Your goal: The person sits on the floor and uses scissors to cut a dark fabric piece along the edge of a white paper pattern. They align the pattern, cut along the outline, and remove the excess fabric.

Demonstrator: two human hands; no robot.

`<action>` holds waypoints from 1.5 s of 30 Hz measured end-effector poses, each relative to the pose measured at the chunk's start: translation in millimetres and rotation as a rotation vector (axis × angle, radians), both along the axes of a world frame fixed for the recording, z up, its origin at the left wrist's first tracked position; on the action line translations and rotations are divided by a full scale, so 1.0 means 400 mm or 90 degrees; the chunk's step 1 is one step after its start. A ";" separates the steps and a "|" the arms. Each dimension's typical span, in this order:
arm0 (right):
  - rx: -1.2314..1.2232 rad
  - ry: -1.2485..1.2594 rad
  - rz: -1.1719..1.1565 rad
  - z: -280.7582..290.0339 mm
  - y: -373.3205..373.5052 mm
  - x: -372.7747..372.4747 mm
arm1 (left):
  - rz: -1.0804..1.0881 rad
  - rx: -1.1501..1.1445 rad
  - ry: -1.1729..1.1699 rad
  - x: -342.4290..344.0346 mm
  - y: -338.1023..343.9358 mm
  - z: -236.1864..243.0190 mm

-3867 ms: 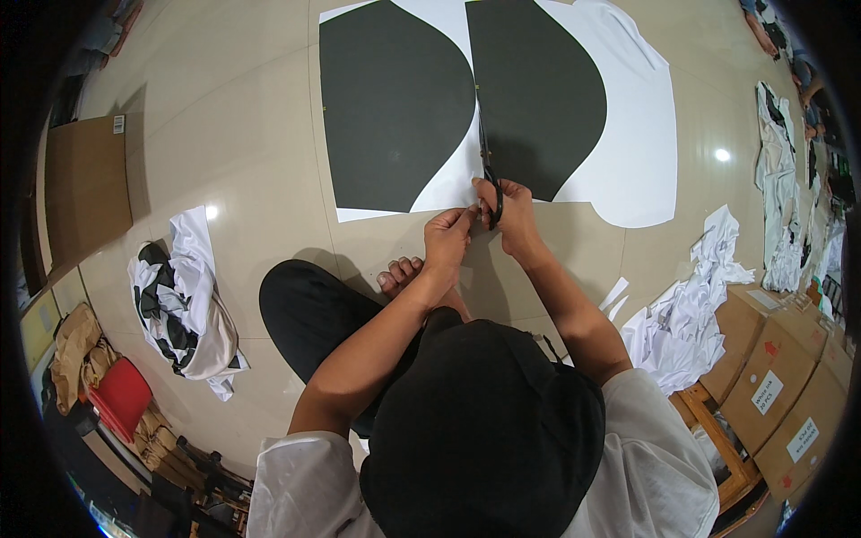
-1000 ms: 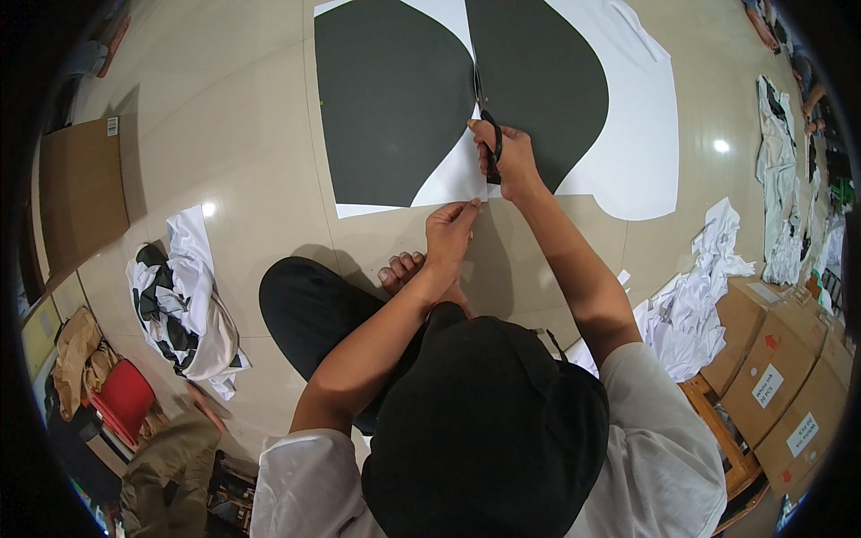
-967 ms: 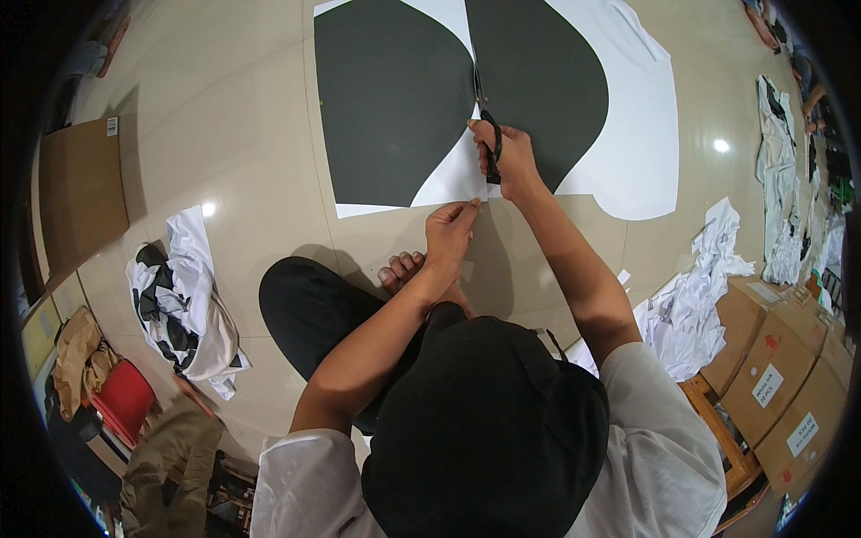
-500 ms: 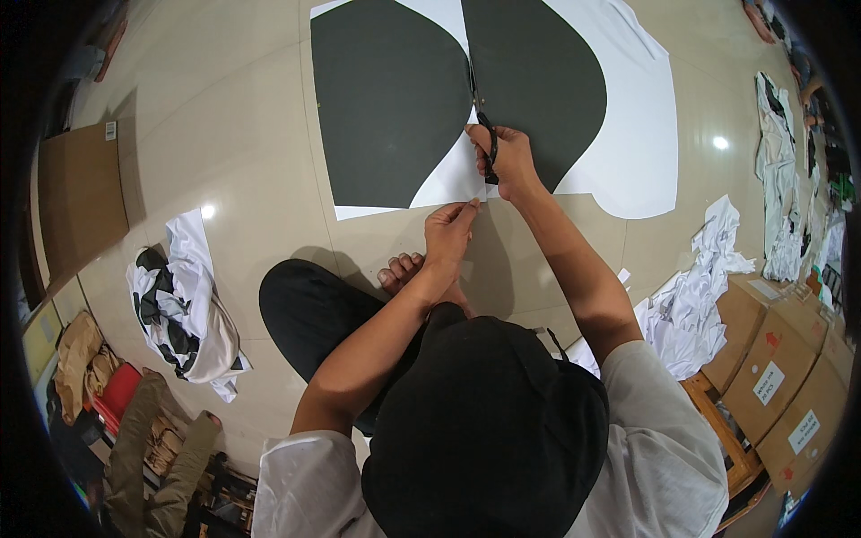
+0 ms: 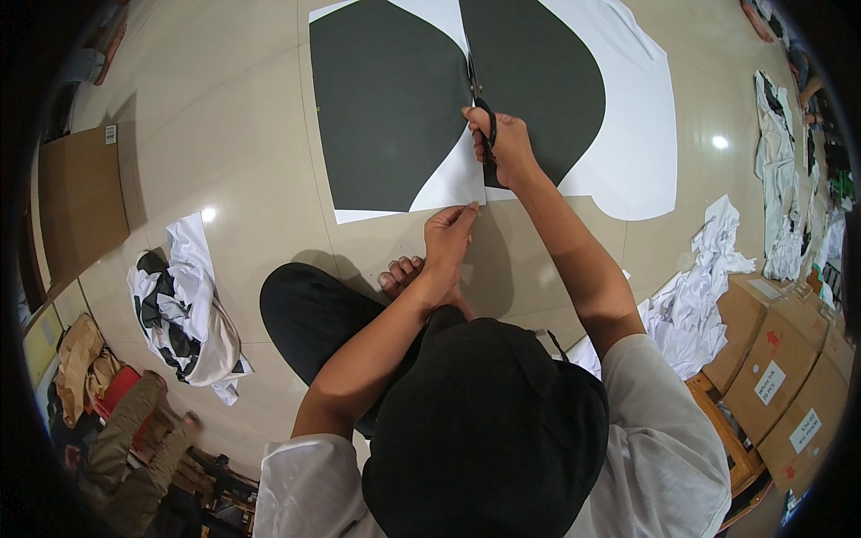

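Since the earliest frame our right hand [image 5: 507,148] has carried the scissors [image 5: 482,112] well up the sheet [image 5: 619,134], away from its near edge, while our left hand [image 5: 448,238] has stayed back at that edge. The right hand is closed through the scissor handles, the blades pointing away from us along the white strip between the two dark shapes [image 5: 386,108]. The left hand pinches the near edge of the sheet between fingertips and thumb, holding it taut beside the cut. The sheet lies flat on the tiled floor [image 5: 224,134] in front of our folded legs.

We judge the cut to be partway up the middle, with the far part still joined. The next stroke calls for keeping the blades on the strip and the edge held steady. Off to the left lies a crumpled fabric heap [image 5: 184,314]; to the right, white scraps [image 5: 700,305] and cardboard boxes [image 5: 780,368].
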State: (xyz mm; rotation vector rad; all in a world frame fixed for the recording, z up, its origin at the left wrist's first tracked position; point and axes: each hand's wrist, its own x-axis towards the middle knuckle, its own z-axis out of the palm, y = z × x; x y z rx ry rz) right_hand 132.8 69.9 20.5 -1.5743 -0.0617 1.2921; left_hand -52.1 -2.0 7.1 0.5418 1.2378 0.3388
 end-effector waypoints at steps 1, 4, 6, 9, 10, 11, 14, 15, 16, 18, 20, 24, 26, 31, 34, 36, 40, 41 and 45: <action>0.003 -0.008 0.004 -0.006 -0.001 0.001 | -0.001 -0.001 -0.001 -0.001 0.000 -0.001; 0.004 -0.021 0.006 -0.016 -0.008 0.001 | -0.007 -0.002 0.000 0.000 0.000 -0.002; 0.005 -0.025 0.006 -0.014 -0.009 -0.001 | -0.008 -0.002 0.002 -0.002 0.000 -0.004; 0.004 -0.024 0.003 -0.010 -0.010 0.000 | -0.006 -0.005 -0.001 -0.002 0.001 -0.002; 0.002 -0.020 0.000 -0.010 -0.009 0.002 | -0.005 -0.005 -0.003 -0.002 0.001 -0.001; -0.002 -0.014 -0.002 -0.004 -0.005 0.000 | -0.002 -0.007 -0.004 -0.002 0.001 0.001; -0.010 -0.006 0.003 0.019 0.012 0.008 | -0.006 -0.004 -0.007 -0.004 0.002 0.002; -0.003 -0.007 0.002 0.017 0.016 0.010 | -0.008 -0.002 -0.006 -0.004 0.002 0.002; 0.004 -0.007 0.000 0.013 0.023 0.013 | -0.009 0.000 -0.005 -0.004 0.002 0.002; 0.011 -0.009 -0.003 0.010 0.034 0.019 | -0.014 0.005 0.000 -0.001 0.004 0.009; 0.013 -0.011 -0.005 0.007 0.044 0.025 | -0.020 0.010 0.008 0.000 0.005 0.015; 0.004 -0.016 0.001 0.000 0.048 0.030 | -0.019 0.011 0.010 -0.001 0.003 0.011; 0.003 -0.018 0.002 -0.002 0.047 0.031 | -0.027 0.018 0.023 -0.002 0.002 0.005; 0.024 -0.032 0.010 -0.019 0.040 0.032 | -0.023 0.035 0.003 -0.002 -0.006 -0.013; 0.026 -0.046 0.013 -0.025 0.034 0.036 | -0.023 0.014 0.003 -0.001 0.000 0.001; 0.025 -0.047 0.014 -0.022 0.035 0.035 | -0.018 0.007 0.002 -0.003 0.001 0.002; 0.019 -0.020 0.014 0.007 0.051 0.036 | -0.009 0.004 -0.001 -0.003 0.001 0.003; 0.019 -0.010 0.014 0.016 0.056 0.037 | -0.008 0.002 -0.002 -0.002 0.002 0.004; -0.005 -0.019 0.022 0.009 0.084 0.049 | -0.011 0.005 0.003 -0.002 0.002 0.003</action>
